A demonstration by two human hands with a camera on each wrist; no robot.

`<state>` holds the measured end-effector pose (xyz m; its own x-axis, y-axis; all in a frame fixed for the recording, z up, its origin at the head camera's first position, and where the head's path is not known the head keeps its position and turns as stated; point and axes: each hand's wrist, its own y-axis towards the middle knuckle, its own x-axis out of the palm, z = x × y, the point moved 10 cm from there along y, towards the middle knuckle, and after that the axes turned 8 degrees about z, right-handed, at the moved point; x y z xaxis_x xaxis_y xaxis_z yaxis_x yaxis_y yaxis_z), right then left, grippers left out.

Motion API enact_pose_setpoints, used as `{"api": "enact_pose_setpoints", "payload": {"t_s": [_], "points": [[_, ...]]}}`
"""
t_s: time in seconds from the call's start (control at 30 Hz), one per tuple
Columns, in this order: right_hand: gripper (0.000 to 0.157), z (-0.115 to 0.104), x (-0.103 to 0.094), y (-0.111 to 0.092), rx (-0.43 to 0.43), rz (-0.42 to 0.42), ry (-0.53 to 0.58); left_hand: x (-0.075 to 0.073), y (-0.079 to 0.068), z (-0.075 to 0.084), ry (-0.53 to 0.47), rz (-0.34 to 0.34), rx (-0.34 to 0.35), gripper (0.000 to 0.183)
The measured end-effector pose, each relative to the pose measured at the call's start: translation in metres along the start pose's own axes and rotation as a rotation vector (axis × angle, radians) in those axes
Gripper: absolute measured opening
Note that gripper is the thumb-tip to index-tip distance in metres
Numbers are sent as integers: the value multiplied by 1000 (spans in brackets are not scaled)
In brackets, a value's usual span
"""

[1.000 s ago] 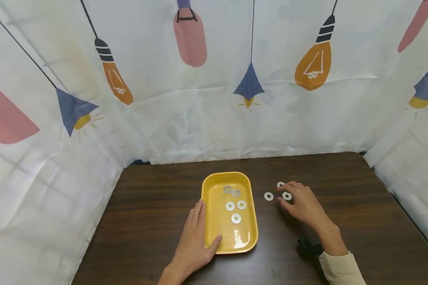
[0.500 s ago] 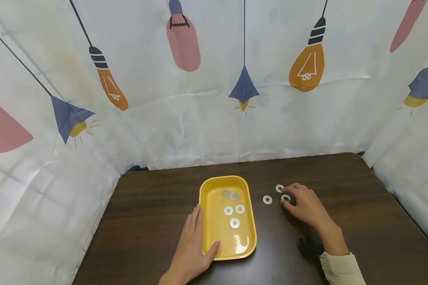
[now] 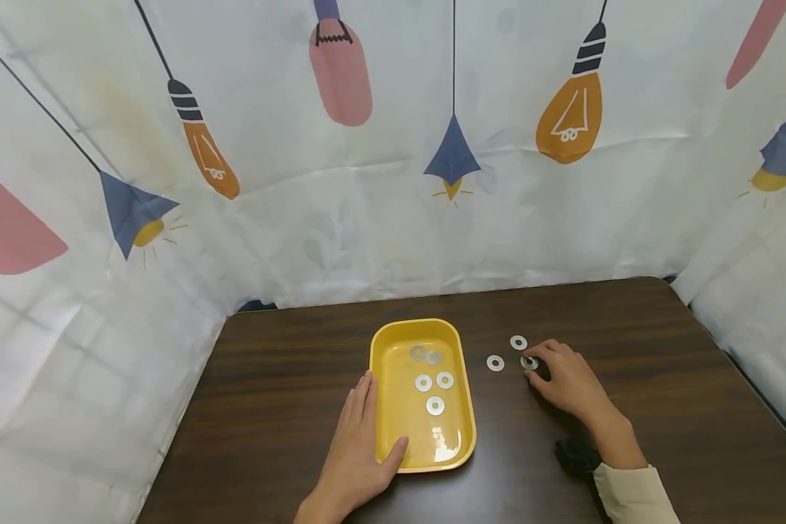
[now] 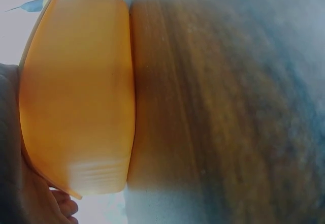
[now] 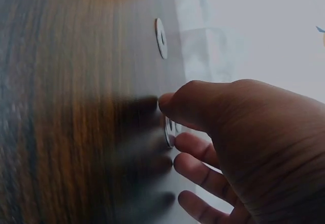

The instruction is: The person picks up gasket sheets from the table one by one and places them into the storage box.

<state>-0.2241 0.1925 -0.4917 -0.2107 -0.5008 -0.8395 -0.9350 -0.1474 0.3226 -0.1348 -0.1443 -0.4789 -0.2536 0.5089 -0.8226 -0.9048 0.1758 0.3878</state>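
A flat metal washer (image 3: 529,363) lies on the table at the fingertips of my right hand (image 3: 566,382). The thumb and index finger pinch its opposite edges, and the right wrist view shows this washer (image 5: 170,131) between thumb and fingers. Two more washers lie close by, a farther washer (image 3: 518,342) and a washer on the left (image 3: 495,363). My left hand (image 3: 356,444) rests against the yellow tray (image 3: 426,447), straight fingers along its left side and thumb over the near left rim. Several washers (image 3: 435,405) lie in the tray.
The dark wooden table (image 3: 282,393) extends around the tray. A white curtain (image 3: 380,233) printed with lamps hangs behind and on both sides. A black object (image 3: 576,456) is at the right wrist, near the pale sleeve (image 3: 635,495).
My right hand has shifted slightly right and its thumb and index finger have closed in on the nearest washer. The left hand stays at the tray. The head view has shifted a little.
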Motion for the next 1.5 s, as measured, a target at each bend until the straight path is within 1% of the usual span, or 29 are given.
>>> {"api": "enact_pose_setpoints", "payload": {"t_s": [0.07,0.17,0.3,0.43,0.6,0.73,0.87,0.97,1.1,1.27,1.43,1.5], "points": [[32,1,-1,1,-6,-1,-5,2,0,1,-5,-7,-5,102],[30,1,-1,1,-10,-8,-13,2,0,3,1,0,0,101],[27,1,-1,0,13,-10,-25,2,1,4,9,-3,11,102],[25,-1,0,0,34,-22,-35,3,1,2,9,-16,3,102],[25,-5,0,2,41,-48,-69,3,1,0,2,-22,-5,103],[24,-10,-1,1,20,-52,-124,3,1,-1,-5,-25,-3,103],[20,-17,-1,2,-19,-33,-180,2,1,-1,-12,-16,6,103],[19,-19,-1,3,-24,-27,-193,1,1,0,-15,-2,16,103],[22,-17,-2,4,-10,-28,-192,1,3,1,-10,1,25,102],[22,-14,0,6,8,-49,-159,1,3,0,-16,-1,14,102],[22,-5,3,5,88,-68,-101,2,2,0,-16,-12,10,102],[22,-2,3,4,117,-68,-107,2,3,0,-12,-13,12,102]]}}
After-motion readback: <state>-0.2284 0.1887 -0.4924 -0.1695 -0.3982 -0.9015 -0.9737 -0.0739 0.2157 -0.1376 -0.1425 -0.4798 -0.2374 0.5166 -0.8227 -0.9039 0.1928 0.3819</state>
